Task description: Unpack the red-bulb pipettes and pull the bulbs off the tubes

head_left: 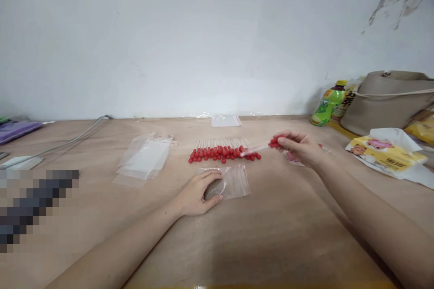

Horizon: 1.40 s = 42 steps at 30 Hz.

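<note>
The left hand [198, 193] is half open, with the thumb and the fingers apart, and it lies upon the flat clear bag [237, 183]; it does not grip this bag. The right hand [300, 148] is raised and closed, and between its thumb and fingers it pinches the held red-tipped sticks [275, 141], whose pale ends point to the left; how many they are, I cannot tell. Just behind the clear bag, in the middle of the table [257, 239], is the row of red-tipped sticks [224, 151], with the red ends toward the person. The pile of clear bags [145, 158] lies at the left of the row. On the right, the green bottle [327, 106] with yellow cap leans near the beige bag [383, 106]; its label has writing, but I cannot read it surely. The yellow and white packet [389, 153] shows cartoon animals and dark characters, also too small to read. A reddish packet [294, 159] is partly hidden by the right hand, and blurred squares cover something at the lower left.
</note>
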Motion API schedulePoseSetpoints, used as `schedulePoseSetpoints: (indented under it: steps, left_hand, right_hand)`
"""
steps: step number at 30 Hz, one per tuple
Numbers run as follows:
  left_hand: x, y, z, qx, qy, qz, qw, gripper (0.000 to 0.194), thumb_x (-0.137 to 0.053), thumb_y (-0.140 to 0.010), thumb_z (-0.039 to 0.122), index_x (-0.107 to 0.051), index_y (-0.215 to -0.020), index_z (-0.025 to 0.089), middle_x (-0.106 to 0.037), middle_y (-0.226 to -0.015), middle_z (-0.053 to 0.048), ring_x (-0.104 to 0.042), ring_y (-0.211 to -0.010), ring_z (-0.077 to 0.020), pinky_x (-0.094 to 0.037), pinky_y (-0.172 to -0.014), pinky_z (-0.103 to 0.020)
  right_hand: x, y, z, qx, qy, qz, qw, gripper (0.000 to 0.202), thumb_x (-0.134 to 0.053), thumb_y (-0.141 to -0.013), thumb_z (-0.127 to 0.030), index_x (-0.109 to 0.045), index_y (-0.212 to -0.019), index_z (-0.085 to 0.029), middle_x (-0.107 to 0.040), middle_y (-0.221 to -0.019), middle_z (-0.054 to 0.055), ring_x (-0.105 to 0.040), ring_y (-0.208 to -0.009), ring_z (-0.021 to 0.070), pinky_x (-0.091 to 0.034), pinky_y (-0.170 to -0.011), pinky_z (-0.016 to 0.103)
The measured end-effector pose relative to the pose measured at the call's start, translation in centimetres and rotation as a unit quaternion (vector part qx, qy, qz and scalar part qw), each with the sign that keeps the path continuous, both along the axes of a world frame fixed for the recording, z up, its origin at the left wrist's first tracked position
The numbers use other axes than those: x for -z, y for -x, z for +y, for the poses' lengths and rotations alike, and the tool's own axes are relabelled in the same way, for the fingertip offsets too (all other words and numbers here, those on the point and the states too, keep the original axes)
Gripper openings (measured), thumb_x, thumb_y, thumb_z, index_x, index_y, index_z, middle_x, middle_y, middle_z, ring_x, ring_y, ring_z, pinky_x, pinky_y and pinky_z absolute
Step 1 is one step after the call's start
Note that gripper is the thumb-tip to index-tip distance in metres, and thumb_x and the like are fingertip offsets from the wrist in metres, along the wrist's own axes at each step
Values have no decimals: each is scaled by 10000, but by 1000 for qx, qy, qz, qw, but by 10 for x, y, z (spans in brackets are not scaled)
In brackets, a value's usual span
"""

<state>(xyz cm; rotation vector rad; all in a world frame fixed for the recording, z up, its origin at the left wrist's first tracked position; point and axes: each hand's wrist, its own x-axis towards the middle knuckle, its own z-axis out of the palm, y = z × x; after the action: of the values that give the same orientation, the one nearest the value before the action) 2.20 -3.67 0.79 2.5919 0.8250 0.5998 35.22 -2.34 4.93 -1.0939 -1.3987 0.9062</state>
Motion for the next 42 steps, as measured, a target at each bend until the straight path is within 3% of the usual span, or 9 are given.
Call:
schedulePoseSetpoints:
  steps: [3,6,11,17,23,28,36,42]
  left_hand:
    - [0,0,0,1,-1,1,1000,462,-554,-785,348,-444,-1208,198,-478,-1274,-92,-414,-1205,-235,-353,-1006,-415]
    - [0,0,0,4,0,-5,1000,461,-560,-781,344,-448,-1204,200,-486,-1267,-92,-423,-1197,-238,-359,-999,-423]
    - [1,0,0,7,-3,-11,1000,447,-561,-780,350,-460,-1189,199,-489,-1266,-92,-421,-1200,-240,-359,-1000,-424]
    - [0,-1,0,10,-4,-9,1000,439,-554,-788,352,-462,-1189,199,-489,-1268,-86,-417,-1207,-231,-361,-1005,-409]
    - [-1,-1,0,11,-5,-6,1000,439,-555,-790,361,-467,-1187,195,-496,-1260,-86,-418,-1206,-225,-361,-1009,-398]
    - [0,-1,0,14,-8,-5,1000,438,-545,-798,364,-463,-1192,193,-484,-1273,-91,-409,-1212,-232,-355,-1008,-417]
    - [-1,-1,0,15,-6,-7,1000,435,-549,-794,351,-464,-1192,197,-488,-1269,-90,-418,-1205,-234,-354,-1008,-423]
    - [-1,-1,1,11,-14,5,1000,444,-538,-800,372,-457,-1200,199,-488,-1270,-90,-415,-1209,-231,-355,-1009,-418]
  right_hand:
    - [8,-1,10,144,-80,-4,986,322,-669,-673,-430,-630,-889,-193,-678,-856,64,-635,-769,184,-527,-715,348]
    - [27,13,14,236,-160,-112,952,308,-641,-703,-415,-638,-906,-182,-664,-871,68,-625,-786,188,-519,-762,369]
    - [52,30,15,205,-250,-297,899,208,-530,-802,-349,-657,-915,-230,-636,-963,64,-599,-886,185,-492,-833,347]
    - [65,28,20,129,-261,-369,882,247,-518,-817,-365,-654,-972,-230,-636,-1005,77,-592,-919,201,-482,-840,347]
    - [65,30,18,145,-225,-369,890,265,-498,-827,-380,-634,-997,-229,-653,-986,53,-597,-912,197,-468,-841,343]
    - [64,35,16,201,-167,-320,911,298,-494,-819,-406,-626,-970,-187,-668,-931,55,-628,-828,176,-483,-758,297]
    - [66,31,23,228,-59,-209,949,312,-518,-771,-460,-635,-869,-187,-691,-839,42,-644,-794,178,-467,-750,297]
    - [72,23,33,238,-20,-159,958,372,-487,-782,-501,-591,-894,-161,-699,-819,68,-655,-774,187,-482,-723,313]
